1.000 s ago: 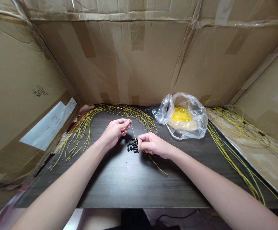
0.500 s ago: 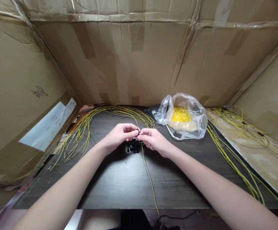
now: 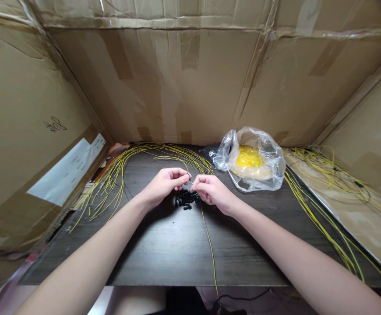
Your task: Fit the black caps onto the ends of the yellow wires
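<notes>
Both hands are right in the thick of it, close together over the middle of the table, fingertips nearly meeting! The left hand has thumb and forefinger pinched on a thin yellow wire, with a small dark bit at the fingertips too tiny to make out. Just beside it, the right hand is grasping the same wire, fingers curled in. And look at the run of that wire: one end arches up behind the left hand, the rest drops below the right hand, crosses the table and hangs over the near edge. Directly beneath the fingers sits a little heap of black parts. Out to the left, a big sheaf of yellow wires sweeps in a curve along the back. Beyond the right hand, a clear plastic bag gapes open, showing small yellow pieces inside, with more wires trailing down the far right side. Cardboard walls box in the whole scene.
</notes>
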Available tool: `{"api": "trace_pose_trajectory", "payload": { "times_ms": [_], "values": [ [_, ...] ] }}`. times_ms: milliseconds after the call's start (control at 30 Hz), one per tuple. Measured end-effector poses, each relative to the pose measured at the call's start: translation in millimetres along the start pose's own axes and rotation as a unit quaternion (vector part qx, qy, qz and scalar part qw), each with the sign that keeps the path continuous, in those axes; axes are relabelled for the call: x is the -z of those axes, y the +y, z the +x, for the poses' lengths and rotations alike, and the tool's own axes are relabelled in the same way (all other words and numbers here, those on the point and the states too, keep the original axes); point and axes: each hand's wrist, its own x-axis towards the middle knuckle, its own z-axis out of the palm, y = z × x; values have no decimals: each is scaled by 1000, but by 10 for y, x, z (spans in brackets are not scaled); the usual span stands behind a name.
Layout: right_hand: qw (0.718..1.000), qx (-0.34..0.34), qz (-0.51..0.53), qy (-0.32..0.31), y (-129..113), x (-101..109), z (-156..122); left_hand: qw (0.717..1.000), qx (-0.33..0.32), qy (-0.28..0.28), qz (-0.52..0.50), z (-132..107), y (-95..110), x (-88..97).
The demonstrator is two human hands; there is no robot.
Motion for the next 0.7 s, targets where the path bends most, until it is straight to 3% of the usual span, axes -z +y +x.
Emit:
{"api": "trace_pose_trajectory", "payload": {
  "times_ms": [233, 500, 600, 700],
  "values": [
    [999, 5, -27, -19, -14, 8, -5, 998, 11, 31, -45, 35, -26, 28],
    [992, -2, -81, -92, 10, -12, -20, 990, 37, 98, -89, 67, -53, 101],
    [993, 20, -94, -68, -4, -5, -30, 992, 25, 91, -79, 51, -25, 98],
    [998, 21, -61, -13, -31, -4, -36, 998, 2, 43, -44, 18, 9, 65]
  ]
}}
